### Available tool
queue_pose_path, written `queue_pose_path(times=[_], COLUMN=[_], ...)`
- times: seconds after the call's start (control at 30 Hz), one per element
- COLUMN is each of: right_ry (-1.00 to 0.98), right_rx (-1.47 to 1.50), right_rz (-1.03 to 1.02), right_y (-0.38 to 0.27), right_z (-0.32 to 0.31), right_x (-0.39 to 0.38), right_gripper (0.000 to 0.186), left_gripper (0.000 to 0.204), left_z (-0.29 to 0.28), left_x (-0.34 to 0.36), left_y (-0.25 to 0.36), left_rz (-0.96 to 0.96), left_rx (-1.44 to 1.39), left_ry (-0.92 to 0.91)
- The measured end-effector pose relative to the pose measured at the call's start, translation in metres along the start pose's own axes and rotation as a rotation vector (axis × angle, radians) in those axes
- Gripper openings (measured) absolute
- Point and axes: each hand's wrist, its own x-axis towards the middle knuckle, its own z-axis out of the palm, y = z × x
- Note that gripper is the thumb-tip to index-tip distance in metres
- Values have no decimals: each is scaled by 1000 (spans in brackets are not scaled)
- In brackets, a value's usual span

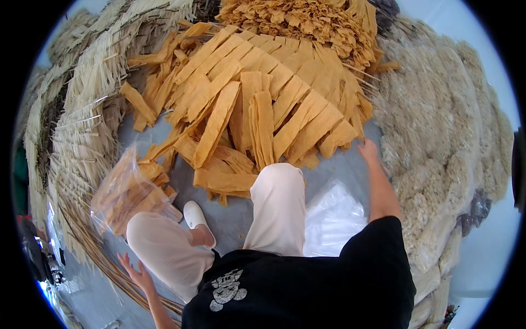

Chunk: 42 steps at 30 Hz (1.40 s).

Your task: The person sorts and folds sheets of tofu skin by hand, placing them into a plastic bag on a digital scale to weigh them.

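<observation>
A large pile of flat orange-yellow strips (307, 104), which look like dried bean curd skin, spreads across the grey floor in front of me. Several strips hang folded side by side in an overlapping row. At the right end of that row, my right hand (369, 149) has its fingers closed by the lowest strips; what is between them is too small to make out. My left hand (137, 274) is low on the left beside my knee, fingers spread and nothing in it. Near it lies a clear plastic bag (123, 192) with similar strips inside.
Pale strips (87, 126) are heaped high on the left, with long thin sticks (104, 257) below. A bulky beige mass under clear film (438, 120) rises on the right. Flat clear plastic bags (335, 216) lie by my right leg. More orange strips (301, 24) are stacked behind.
</observation>
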Motion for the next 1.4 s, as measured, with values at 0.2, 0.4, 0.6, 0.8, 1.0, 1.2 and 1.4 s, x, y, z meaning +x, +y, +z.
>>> queue_pose_path(times=[0.2,0.4,0.6,0.8,1.0,1.2,1.4], right_ry=[37,227,237,549,1050,1244,1282], right_rx=[202,54,-42,-274,-715,-426,-416], right_rz=[-59,18,-46,-408,-894,-1157,-1431], right_y=[-57,-78,-94,-137,-195,-317,-374], right_z=[-59,-136,-242,-357,-447,-443,-448], right_x=[-28,-76,-94,-79,-35,-61,-80], right_gripper=[33,28,27,20,30,5,9], left_gripper=[62,53,50,52,48,47,64], left_z=[-8,-4,8,10,22,19,0], left_x=[24,74,106,108,108,136,138], left_y=[27,101,205,301,384,465,531], left_rz=[22,280,471,726,964,1235,1217], left_rx=[-188,-311,-420,-424,-548,-722,-510], left_ry=[-24,-28,-202,-297,-361,-217,-217])
